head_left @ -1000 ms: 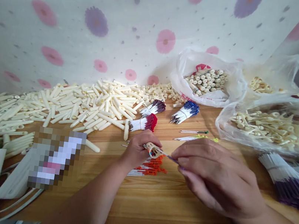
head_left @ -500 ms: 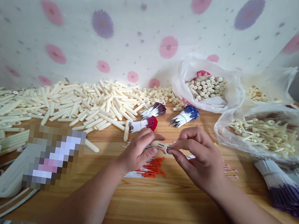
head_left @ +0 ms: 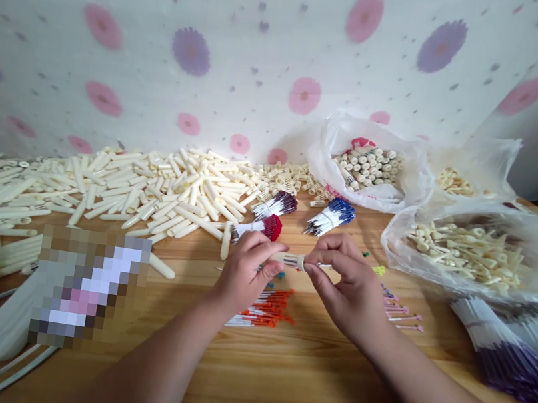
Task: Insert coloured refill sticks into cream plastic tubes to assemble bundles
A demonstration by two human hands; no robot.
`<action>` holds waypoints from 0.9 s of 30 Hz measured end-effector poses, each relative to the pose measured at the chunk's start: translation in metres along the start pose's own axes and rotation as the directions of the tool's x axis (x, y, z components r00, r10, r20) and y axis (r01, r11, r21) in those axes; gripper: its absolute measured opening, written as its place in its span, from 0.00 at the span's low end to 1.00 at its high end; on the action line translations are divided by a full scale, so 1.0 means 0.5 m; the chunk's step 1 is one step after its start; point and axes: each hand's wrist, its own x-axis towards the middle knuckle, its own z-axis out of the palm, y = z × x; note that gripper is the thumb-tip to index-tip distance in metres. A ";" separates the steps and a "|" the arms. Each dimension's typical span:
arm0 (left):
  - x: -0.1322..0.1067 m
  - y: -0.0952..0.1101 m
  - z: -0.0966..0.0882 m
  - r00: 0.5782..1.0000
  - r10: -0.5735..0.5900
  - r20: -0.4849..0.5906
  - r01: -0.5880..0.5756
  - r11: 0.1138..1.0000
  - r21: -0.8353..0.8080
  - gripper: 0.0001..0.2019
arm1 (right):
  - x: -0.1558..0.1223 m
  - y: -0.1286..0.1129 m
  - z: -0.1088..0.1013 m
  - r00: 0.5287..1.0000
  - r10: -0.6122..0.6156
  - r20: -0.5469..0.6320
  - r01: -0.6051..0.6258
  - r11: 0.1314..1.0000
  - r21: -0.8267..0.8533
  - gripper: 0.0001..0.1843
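Observation:
My left hand (head_left: 245, 267) is closed around a cream plastic pen barrel (head_left: 290, 260), held level above the wooden table (head_left: 303, 382). My right hand (head_left: 345, 281) pinches at the barrel's right end, where thin refills stick into it; a thin white refill (head_left: 324, 265) shows between its fingers. An orange-tipped refill bundle (head_left: 266, 307) lies on the table right under both hands. Loose pink and purple refills (head_left: 399, 310) lie just right of my right hand.
A big heap of cream barrels (head_left: 150, 187) runs along the back left. Red (head_left: 260, 227), purple (head_left: 276, 202) and blue (head_left: 332, 214) refill bundles lie behind my hands. Plastic bags of cream parts (head_left: 469, 248) (head_left: 370, 166) and purple refills (head_left: 519, 353) stand right. A flowered cloth (head_left: 250, 57) hangs behind.
My right hand has closed in on the barrel's end, pushing the purple refill in. Both hands rose slightly in view as the camera tilted down.

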 end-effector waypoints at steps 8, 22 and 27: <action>-0.001 -0.004 -0.001 0.999 -0.007 -0.043 0.011 0.997 0.076 0.14 | 0.007 0.016 -0.007 0.976 0.167 0.137 -0.192 0.962 0.193 0.08; -0.002 0.002 0.007 0.993 -0.019 -0.119 0.027 0.997 0.073 0.12 | 0.010 0.019 -0.009 0.986 0.141 0.088 -0.146 0.988 0.047 0.08; -0.002 0.009 0.006 0.991 -0.018 -0.135 0.033 0.993 0.114 0.11 | 0.017 0.016 -0.015 0.988 0.116 0.101 -0.118 0.993 0.008 0.07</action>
